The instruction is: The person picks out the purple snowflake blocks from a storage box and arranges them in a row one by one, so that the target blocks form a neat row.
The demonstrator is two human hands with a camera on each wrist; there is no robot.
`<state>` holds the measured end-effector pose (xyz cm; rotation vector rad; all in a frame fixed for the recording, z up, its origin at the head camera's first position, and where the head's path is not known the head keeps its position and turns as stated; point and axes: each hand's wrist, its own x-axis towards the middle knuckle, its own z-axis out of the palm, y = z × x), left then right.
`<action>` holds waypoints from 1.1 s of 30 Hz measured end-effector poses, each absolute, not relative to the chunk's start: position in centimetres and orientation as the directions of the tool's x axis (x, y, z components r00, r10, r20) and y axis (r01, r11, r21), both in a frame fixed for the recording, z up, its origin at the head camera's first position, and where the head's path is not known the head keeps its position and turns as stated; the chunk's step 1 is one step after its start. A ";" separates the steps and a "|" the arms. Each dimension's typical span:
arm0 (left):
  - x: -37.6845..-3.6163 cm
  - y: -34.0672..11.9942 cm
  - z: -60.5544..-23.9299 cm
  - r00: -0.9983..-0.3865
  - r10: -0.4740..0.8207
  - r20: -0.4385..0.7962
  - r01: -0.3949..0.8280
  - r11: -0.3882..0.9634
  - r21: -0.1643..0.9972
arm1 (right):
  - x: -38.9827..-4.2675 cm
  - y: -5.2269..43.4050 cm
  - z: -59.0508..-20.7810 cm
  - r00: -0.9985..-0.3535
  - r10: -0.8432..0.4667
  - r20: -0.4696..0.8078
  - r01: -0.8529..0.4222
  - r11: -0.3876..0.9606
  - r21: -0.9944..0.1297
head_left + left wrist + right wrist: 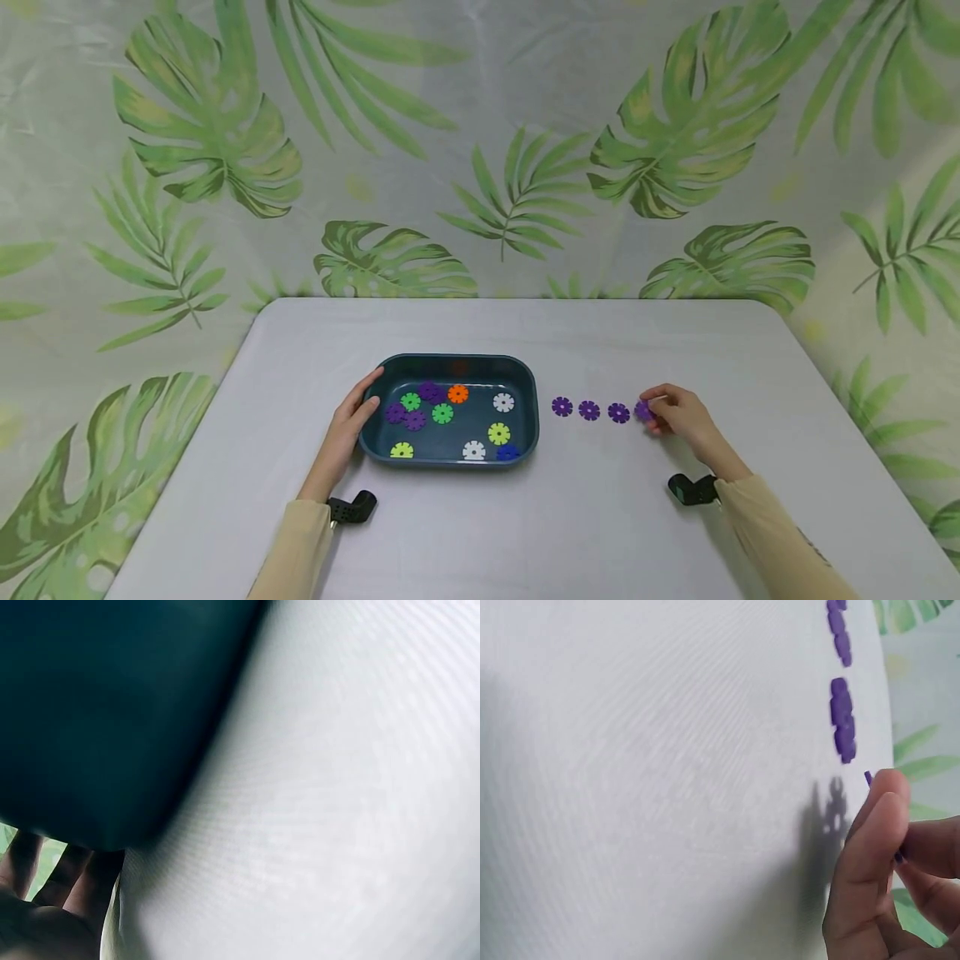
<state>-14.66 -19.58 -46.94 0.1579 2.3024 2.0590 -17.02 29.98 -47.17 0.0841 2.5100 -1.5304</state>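
A dark teal tray (525, 417) sits mid-table holding several snowflake discs: purple (414, 419), green (442, 413), orange (458, 393), white (503, 402), yellow (498, 433) and blue (507, 452). My left hand (354, 417) rests against the tray's left rim (112, 750), fingers straight. To the tray's right three purple discs (588, 410) lie in a row on the table. At the row's right end my right hand (667, 410) pinches a fourth purple disc (642, 410) just above the table; in the right wrist view my fingers (870, 855) hide most of it.
The grey table (480, 533) ends in rounded far corners in front of a leaf-print backdrop (480, 125). Black wrist camera mounts (352, 508) sit by both sleeves. Bare table surface (667, 787) lies near and right of the row.
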 end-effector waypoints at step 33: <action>-14.6 -19.5 -46.8 -0.995 0.099 0.025 0.037 0.123 0.992 | -21.2 9.9 -41.4 -0.800 -0.576 -0.168 0.002 0.278 -0.961</action>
